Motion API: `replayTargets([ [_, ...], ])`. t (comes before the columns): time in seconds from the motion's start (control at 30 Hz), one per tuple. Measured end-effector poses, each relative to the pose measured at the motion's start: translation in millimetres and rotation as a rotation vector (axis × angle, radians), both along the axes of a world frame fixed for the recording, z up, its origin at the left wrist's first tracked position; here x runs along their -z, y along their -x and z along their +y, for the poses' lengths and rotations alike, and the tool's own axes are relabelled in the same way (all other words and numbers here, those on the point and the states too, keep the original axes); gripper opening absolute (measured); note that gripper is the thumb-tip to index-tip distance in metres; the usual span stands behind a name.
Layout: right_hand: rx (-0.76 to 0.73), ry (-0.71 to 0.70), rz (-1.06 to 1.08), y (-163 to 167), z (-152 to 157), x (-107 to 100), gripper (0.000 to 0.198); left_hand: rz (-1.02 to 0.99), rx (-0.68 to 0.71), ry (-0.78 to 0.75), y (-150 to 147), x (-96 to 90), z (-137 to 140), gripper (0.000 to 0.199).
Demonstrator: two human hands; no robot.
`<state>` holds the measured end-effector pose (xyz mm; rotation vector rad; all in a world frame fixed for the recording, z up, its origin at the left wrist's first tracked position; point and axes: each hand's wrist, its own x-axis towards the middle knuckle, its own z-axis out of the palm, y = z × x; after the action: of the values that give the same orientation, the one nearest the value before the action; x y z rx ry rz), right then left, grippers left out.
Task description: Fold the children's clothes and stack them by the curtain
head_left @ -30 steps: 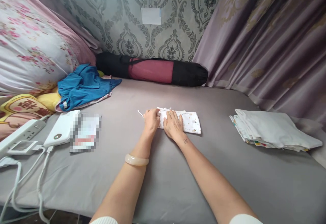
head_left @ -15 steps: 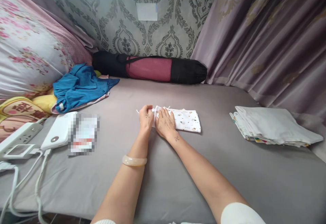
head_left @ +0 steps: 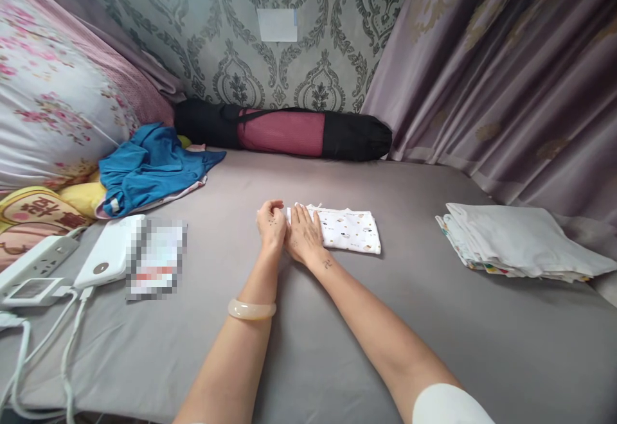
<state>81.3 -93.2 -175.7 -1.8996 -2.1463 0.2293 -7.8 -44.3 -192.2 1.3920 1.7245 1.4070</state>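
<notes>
A folded white cloth (head_left: pixel 354 229) with a small brown and dark print lies flat on the grey sheet, with thin white ties or loose edges along its far side. My right hand (head_left: pixel 303 234) rests palm down on its left part, fingers stretched out. At the cloth's left end my left hand (head_left: pixel 272 225) is closed, its fingers curled over toward the cloth; a bit of white shows past its outer side. How much fabric is inside those fingers is hidden. A pale bangle (head_left: pixel 251 309) circles my left wrist.
On the right lies a stack of folded white cloths (head_left: pixel 520 238). A black and red roll bag (head_left: pixel 284 132) lies along the wall. To the left are a blue garment (head_left: pixel 154 167), a white power bank (head_left: pixel 110 252), a blurred packet (head_left: pixel 158 260), a power strip (head_left: pixel 41 260) and cables.
My right hand has slid slightly left along the cloth toward my left hand, uncovering more of the print. My left hand has shifted a little left. The cloth stays in place.
</notes>
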Motion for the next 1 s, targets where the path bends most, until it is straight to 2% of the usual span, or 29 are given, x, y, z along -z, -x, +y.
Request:
replayTargets([
  [0.37,-0.034,0.028,-0.018,0,-2,-1,0.059,-0.002,0.035,0.011,-2,1.2,0,0.033],
  [0.5,0.012,-0.033,-0.035,-13,-6,-4,0.055,0.029,0.107,0.016,-7,-1.3,-2,0.032],
  [0.6,0.04,-0.055,-0.057,-25,-9,-2,0.053,0.161,0.201,0.006,-13,0.5,-4,0.033],
  [0.77,0.027,0.01,-0.066,-33,-10,3,0.054,0.467,0.29,-0.017,-20,3.0,-9,0.028],
  [1.0,0.016,0.022,-0.003,-37,-11,-1,0.053,0.641,0.323,-0.008,-20,-4.1,-15,0.027],
])
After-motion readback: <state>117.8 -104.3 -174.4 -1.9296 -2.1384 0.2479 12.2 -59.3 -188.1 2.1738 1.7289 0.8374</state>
